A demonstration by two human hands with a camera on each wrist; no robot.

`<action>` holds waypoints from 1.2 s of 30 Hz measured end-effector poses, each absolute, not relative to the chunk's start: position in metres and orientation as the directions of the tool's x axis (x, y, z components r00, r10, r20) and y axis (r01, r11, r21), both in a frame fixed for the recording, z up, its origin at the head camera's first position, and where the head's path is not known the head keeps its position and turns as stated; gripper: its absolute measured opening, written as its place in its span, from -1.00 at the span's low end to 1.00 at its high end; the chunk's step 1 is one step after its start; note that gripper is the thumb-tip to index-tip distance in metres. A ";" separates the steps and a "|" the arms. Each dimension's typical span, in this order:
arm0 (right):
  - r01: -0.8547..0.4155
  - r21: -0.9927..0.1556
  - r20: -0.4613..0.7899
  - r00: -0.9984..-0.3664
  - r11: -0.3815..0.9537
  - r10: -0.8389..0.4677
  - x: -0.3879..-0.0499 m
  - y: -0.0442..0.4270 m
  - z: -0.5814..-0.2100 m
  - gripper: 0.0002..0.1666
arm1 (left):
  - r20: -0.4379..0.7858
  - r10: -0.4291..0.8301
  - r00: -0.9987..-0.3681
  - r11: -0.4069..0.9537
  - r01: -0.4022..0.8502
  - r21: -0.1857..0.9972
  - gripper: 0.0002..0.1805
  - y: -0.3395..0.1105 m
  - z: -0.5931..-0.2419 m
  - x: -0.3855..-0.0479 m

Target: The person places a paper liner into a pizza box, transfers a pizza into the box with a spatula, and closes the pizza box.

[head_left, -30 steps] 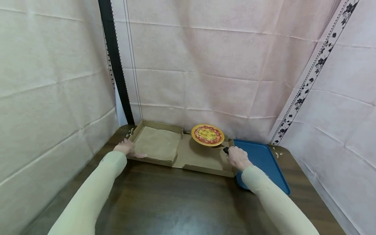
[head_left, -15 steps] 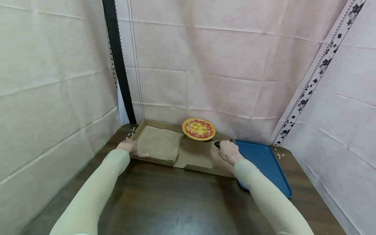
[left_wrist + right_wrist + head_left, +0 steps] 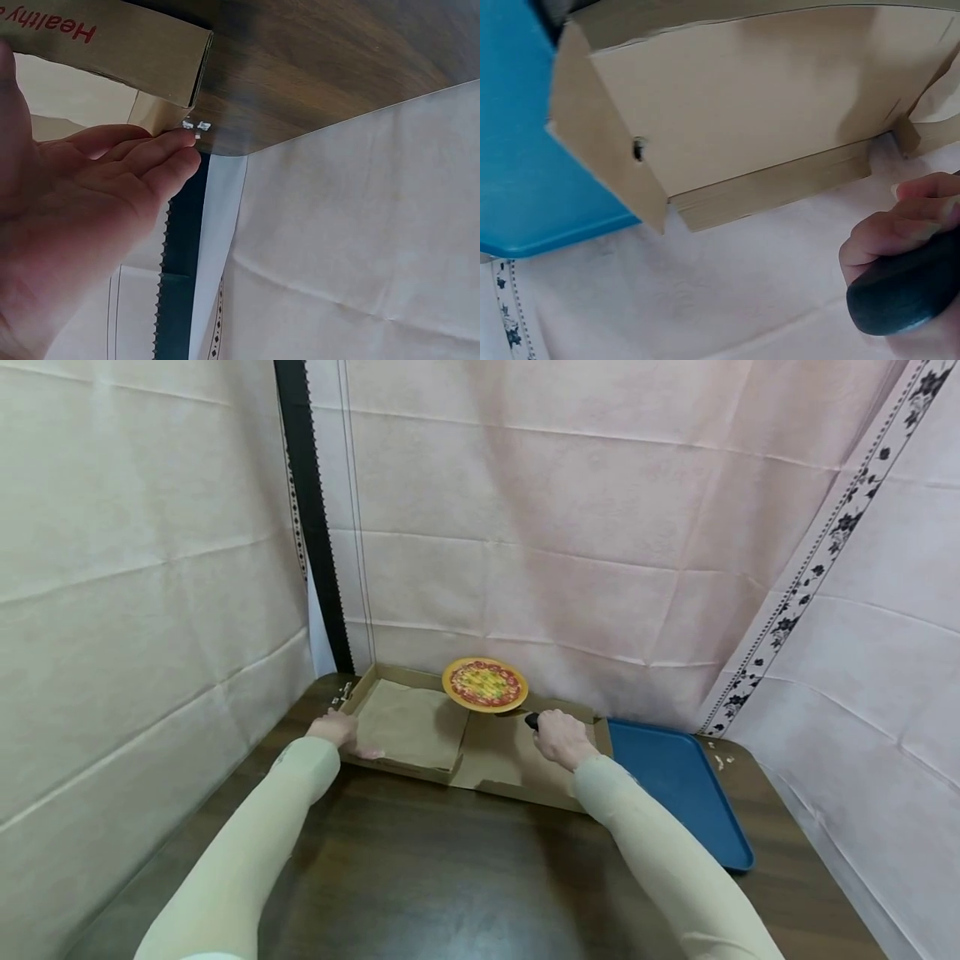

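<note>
My right hand grips the black handle of a pizza server, whose blade is mostly hidden beneath a round pizza. The pizza is held up, slightly tilted, above the back of an opened cardboard pizza box, near where its two halves meet. Brown paper lines the box's left half. At that half's front left corner rests my left hand, fingers extended against the side wall and thumb along the front edge.
A blue tray lies right of the box, up against its flap. Beneath them is a dark wooden table. Pale cloth hangs behind and on both sides. White scraps mark the table's back right corner.
My right hand has carried the pizza on the server leftward, from over the box's right half toward its left half. The left hand has stayed at the box corner. The head view has shifted slightly.
</note>
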State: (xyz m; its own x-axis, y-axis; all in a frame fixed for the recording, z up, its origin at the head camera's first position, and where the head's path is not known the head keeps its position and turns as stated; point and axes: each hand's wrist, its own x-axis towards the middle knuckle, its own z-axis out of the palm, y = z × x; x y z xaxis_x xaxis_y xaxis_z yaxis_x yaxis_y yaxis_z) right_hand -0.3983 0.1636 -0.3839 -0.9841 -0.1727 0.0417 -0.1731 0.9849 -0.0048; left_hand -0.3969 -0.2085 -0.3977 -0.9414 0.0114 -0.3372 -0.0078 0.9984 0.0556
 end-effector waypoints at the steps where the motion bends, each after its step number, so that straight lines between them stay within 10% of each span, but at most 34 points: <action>1: -0.169 -0.007 0.039 -0.985 0.986 -0.168 -0.399 0.160 -0.383 -0.73 | -0.335 0.014 -0.942 0.999 -0.005 0.054 0.22 -0.209 -0.397 -0.397; 36: -0.203 -0.029 0.039 -0.979 0.979 -0.202 -0.418 0.071 -0.402 -0.73 | -0.256 0.004 -0.967 0.999 -0.009 0.048 -0.06 -0.208 -0.400 -0.402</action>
